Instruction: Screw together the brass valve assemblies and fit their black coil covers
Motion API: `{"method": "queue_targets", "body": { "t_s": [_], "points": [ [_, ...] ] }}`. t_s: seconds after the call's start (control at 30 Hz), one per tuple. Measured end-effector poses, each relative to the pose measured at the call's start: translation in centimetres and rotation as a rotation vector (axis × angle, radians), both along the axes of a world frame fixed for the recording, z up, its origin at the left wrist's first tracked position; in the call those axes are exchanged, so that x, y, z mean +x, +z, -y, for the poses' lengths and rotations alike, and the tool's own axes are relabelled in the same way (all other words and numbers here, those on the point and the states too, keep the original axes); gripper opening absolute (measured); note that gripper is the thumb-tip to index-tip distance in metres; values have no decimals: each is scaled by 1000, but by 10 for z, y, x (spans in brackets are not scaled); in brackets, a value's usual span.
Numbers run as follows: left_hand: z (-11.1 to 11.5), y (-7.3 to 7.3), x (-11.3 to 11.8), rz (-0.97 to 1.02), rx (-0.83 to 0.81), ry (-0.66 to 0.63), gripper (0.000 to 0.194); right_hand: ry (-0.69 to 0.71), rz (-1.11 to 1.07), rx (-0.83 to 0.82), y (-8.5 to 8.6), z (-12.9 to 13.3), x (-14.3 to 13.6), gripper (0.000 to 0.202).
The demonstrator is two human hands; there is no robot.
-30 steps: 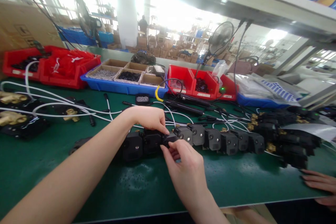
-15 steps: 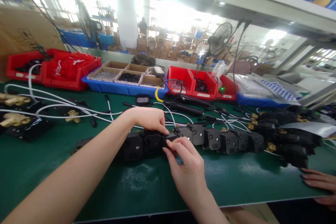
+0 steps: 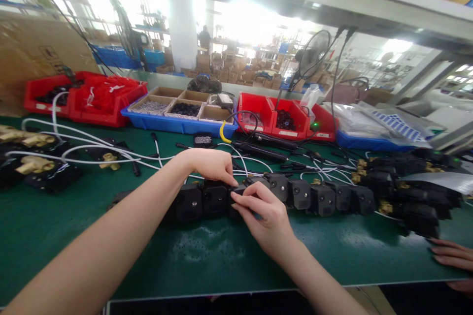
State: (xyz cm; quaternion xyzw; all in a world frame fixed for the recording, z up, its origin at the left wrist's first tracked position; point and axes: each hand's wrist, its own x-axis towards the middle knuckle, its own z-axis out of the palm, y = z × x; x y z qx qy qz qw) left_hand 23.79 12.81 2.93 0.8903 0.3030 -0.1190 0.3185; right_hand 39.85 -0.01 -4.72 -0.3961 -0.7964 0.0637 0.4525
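A row of black box-shaped housings stands across the bench in front of me; one black housing [image 3: 234,211] sits between my hands. My left hand [image 3: 214,166] reaches over the row from the left, with curled fingers and fingertips on that housing's top edge. At the front face of the same housing, my right hand [image 3: 266,211] has thumb and fingers pinched together. Whatever is between those fingertips is too small or hidden to make out. Beside it on the left are a black housing [image 3: 215,199] and another with a screw in its face [image 3: 188,203].
Behind lie white cables [image 3: 121,152] and a black screwdriver-like tool [image 3: 260,151]. Parts fill a blue tray [image 3: 177,123] and red bins [image 3: 291,133]. Brass-fitted black units [image 3: 410,194] are piled right, near another person's hand [image 3: 453,256]. More brass fittings [image 3: 37,163] lie left.
The view has shifted slightly, moving the scene a little to the right. My right fingers have closed in over the front of the housing; my left hand stays on its top.
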Motion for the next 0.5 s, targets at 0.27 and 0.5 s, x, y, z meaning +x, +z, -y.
{"method": "queue_targets", "body": {
  "t_s": [0.27,0.5],
  "points": [
    [34,26,-11,277,147,419,41,-125,-230,-65,19,26,19,31],
    [190,-48,4,797,-607,1177,53,78,-182,-14,33,86,1,11]
  ]
}}
